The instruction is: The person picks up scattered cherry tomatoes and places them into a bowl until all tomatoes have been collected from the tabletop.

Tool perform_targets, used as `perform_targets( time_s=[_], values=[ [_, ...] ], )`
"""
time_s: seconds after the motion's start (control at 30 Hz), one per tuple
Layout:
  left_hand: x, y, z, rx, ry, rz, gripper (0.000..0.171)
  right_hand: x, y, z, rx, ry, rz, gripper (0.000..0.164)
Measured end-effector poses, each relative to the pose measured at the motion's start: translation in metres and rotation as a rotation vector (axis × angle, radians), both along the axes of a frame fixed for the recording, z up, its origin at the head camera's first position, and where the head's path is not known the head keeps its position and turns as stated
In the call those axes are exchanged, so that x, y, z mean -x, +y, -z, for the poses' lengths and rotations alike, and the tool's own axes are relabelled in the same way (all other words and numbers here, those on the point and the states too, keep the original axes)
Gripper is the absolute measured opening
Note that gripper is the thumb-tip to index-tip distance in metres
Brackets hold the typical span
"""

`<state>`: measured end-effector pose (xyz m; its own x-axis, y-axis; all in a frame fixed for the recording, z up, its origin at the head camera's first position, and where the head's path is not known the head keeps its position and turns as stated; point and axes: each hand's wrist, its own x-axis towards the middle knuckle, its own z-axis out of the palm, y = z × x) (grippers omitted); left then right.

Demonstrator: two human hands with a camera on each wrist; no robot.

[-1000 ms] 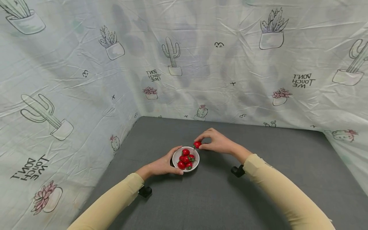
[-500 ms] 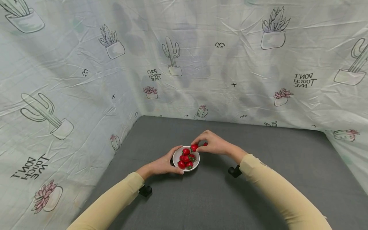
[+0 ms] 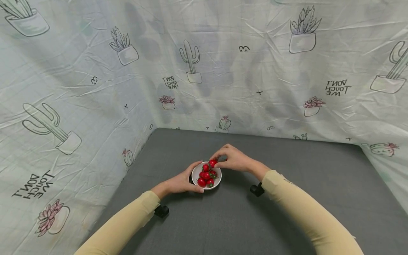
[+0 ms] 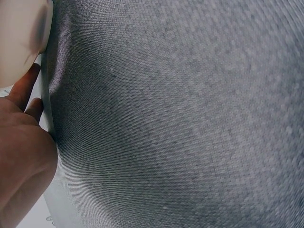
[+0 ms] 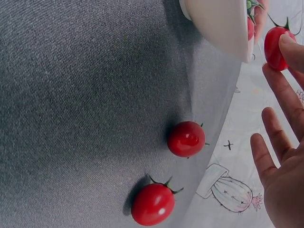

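A small white bowl (image 3: pixel 196 173) stands on the grey table, with several red cherry tomatoes (image 3: pixel 206 175) in it. My left hand (image 3: pixel 179 182) holds the bowl from the left, thumb on the near side and index finger on the far side. Over the bowl's far right rim, my right hand (image 3: pixel 235 159) pinches one cherry tomato (image 5: pixel 274 47) between thumb and fingers, its green stalk showing. In the right wrist view that tomato is apart from the bowl (image 5: pixel 218 23), and the other fingers of the right hand (image 5: pixel 294 161) are spread.
Two more cherry tomatoes lie on the table, a rounder one (image 5: pixel 186 139) and another (image 5: pixel 153 204); the right hand mostly hides them in the head view. A cactus-print cloth (image 3: pixel 223 71) hangs behind the grey table (image 3: pixel 216 219).
My right hand has moved left and slightly down with the pinched cherry tomato, from beside the bowl to above its far rim. The left hand and the bowl have stayed in place.
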<state>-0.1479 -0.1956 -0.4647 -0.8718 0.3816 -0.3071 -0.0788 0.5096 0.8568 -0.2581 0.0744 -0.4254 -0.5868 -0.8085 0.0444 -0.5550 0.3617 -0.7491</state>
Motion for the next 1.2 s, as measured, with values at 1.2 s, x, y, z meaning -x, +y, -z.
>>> perform_targets(
  time_s=[1.2],
  values=[
    [-0.001,0.003,-0.001,-0.01,0.002,-0.001,0.11,0.002,0.016,-0.007,0.029,0.021,0.011,0.029]
  ],
)
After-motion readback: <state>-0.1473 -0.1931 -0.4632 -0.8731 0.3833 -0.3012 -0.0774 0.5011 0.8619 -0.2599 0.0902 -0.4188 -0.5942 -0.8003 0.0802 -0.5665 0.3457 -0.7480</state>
